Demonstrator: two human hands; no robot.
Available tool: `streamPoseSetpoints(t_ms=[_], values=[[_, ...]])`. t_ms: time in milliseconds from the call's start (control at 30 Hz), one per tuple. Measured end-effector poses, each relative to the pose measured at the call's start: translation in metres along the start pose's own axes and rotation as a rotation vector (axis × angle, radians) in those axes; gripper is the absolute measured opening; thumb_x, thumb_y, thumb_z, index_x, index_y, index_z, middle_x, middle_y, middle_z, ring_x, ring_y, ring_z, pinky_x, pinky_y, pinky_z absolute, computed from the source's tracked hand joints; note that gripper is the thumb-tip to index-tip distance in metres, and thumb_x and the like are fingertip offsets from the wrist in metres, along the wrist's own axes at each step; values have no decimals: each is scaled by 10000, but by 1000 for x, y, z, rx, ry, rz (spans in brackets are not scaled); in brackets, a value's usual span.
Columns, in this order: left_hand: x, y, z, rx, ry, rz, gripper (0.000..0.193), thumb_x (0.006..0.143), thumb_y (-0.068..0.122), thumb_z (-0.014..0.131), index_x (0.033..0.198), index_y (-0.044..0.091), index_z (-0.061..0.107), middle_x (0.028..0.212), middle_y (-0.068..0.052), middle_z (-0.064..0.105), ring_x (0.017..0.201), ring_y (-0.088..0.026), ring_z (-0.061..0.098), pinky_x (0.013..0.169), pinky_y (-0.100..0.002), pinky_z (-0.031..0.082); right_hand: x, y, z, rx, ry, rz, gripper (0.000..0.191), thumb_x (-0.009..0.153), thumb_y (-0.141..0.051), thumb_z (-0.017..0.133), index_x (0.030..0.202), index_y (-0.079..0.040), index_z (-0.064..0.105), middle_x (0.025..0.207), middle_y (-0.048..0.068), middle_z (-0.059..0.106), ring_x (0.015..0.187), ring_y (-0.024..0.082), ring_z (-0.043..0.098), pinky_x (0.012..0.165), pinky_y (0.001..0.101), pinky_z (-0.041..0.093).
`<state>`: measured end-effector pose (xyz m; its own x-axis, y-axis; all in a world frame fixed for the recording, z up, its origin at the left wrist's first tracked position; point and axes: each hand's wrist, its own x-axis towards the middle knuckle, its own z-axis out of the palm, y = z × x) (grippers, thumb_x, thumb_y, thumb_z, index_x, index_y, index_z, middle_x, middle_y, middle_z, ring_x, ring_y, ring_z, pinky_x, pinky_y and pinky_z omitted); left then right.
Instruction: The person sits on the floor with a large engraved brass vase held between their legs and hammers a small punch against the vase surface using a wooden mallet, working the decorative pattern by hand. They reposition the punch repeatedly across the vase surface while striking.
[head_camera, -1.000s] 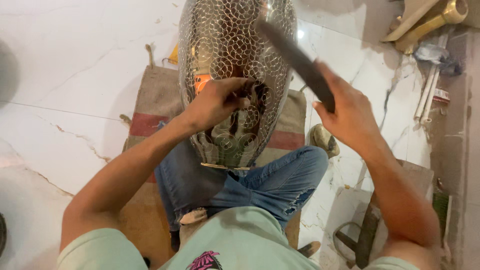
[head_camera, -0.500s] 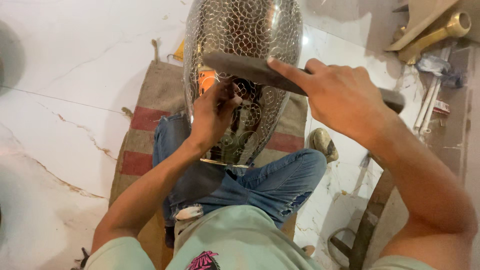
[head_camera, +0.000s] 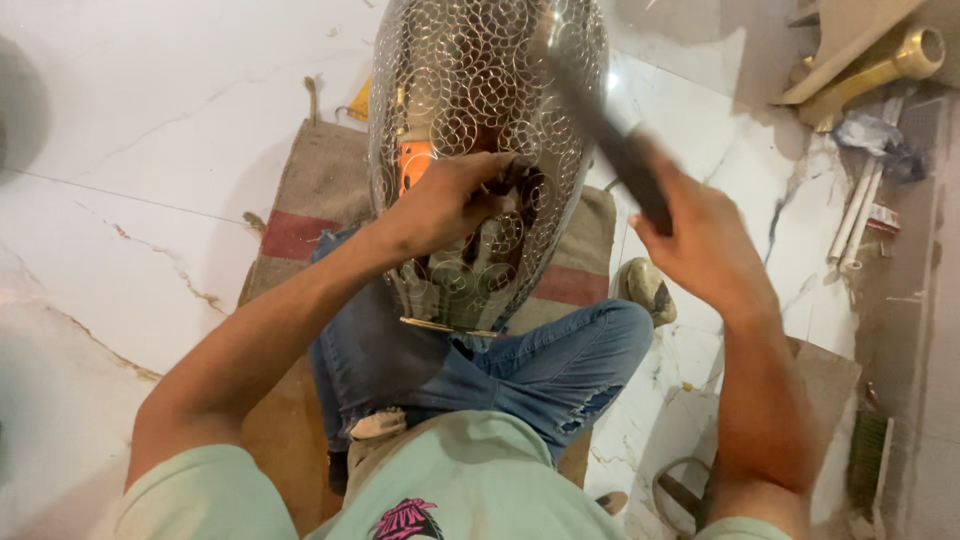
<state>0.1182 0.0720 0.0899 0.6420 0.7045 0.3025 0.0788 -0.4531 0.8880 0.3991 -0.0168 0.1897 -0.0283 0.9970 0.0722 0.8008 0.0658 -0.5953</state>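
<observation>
A large egg-shaped openwork metal shell (head_camera: 470, 120), made of small wire circles, rests against my knees. My left hand (head_camera: 450, 200) presses on its side, with the fingers curled over something small and dark that I cannot make out. My right hand (head_camera: 700, 245) grips the dark handle of a hammer-like tool (head_camera: 600, 120). The tool is blurred and slants up across the right side of the shell. An orange glow shows through the mesh beside my left hand.
I sit on a brown mat with red stripes (head_camera: 300, 220) laid over a white marble floor (head_camera: 150, 130). Brass fittings (head_camera: 880, 60) and white rods (head_camera: 860, 215) lie at the upper right. A small rounded object (head_camera: 645, 285) sits by my right knee.
The tool swung from slanted to lying flat across the shell, then back to a steep slant. My left hand stayed on the shell's side.
</observation>
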Motion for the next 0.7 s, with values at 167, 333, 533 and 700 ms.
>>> streamPoseSetpoints(t_ms=[167,333,533,700], values=[[16,-7,-6,-13,-197,119,377,918,108,743,1269,20,638,1012,-169,720,885,-299,717,779,-425,544,-44,23,28,-168,14,21,808,899,-87,746,1617,-72,376,1146,213,687,914,335,700,803,418,568],[49,-13,-6,37,-632,216,305,932,163,750,1190,31,657,919,-127,736,763,-252,704,722,-428,514,-102,41,87,67,273,166,717,952,-110,765,1559,-34,392,1012,133,673,942,253,675,860,398,562],[54,-13,-9,2,-730,174,356,904,154,750,1233,52,662,911,-149,731,748,-282,691,715,-438,514,-125,43,109,-63,309,122,708,897,-20,765,1518,-48,427,1142,181,652,979,277,672,821,386,562],[31,-11,-13,-33,-363,241,415,895,138,767,1271,17,641,1043,-183,734,926,-338,722,799,-435,535,-81,38,68,241,249,98,697,913,-7,742,1495,-107,373,999,131,644,853,256,680,750,379,569]])
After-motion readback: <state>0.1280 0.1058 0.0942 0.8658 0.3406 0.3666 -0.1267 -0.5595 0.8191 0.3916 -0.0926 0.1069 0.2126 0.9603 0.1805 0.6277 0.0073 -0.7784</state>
